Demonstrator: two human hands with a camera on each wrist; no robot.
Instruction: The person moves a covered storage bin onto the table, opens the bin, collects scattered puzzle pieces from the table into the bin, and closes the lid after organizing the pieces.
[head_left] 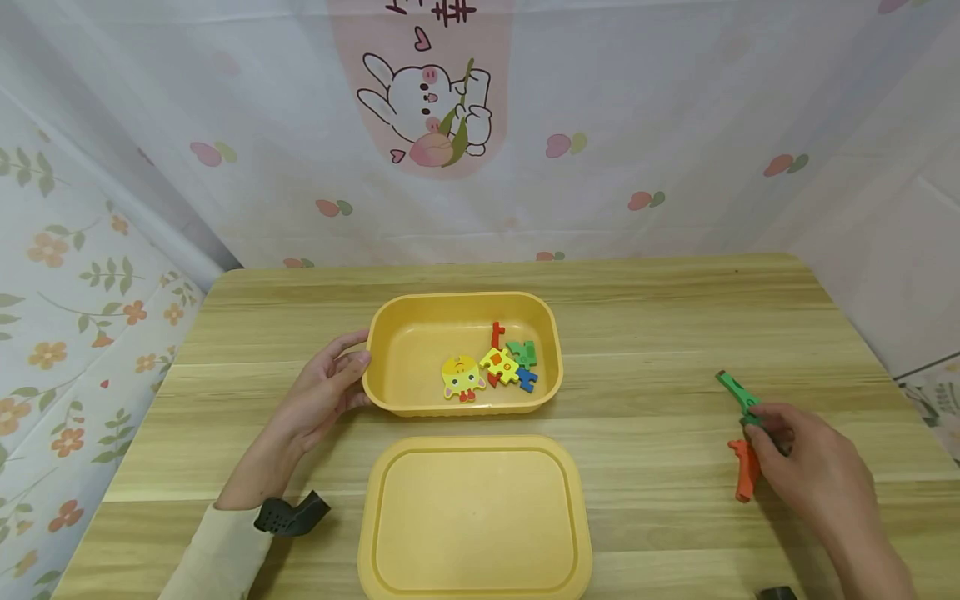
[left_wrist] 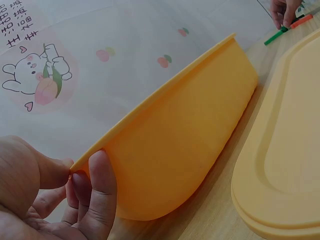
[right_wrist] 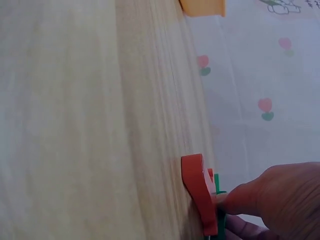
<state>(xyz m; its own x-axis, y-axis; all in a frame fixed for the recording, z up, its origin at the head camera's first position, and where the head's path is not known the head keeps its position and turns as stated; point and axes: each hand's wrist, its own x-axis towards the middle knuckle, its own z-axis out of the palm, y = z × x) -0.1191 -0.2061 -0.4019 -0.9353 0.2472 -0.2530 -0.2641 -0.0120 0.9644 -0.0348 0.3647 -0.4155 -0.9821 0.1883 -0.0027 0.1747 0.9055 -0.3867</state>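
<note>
My left hand pinches the left rim of a yellow plastic box, thumb on top and fingers beneath; the left wrist view shows this closely. Inside the box, toward its right side, lie a yellow animal-face piece and several small puzzle pieces in yellow, green, blue and red. At the right of the table my right hand holds a green piece between thumb and fingers. An orange-red piece stands right beside the thumb. The curled fingers partly hide the green piece.
A flat yellow lid lies on the wooden table in front of the box. Behind the table hangs a white curtain with a rabbit print. A black strap mount sits on the left wrist.
</note>
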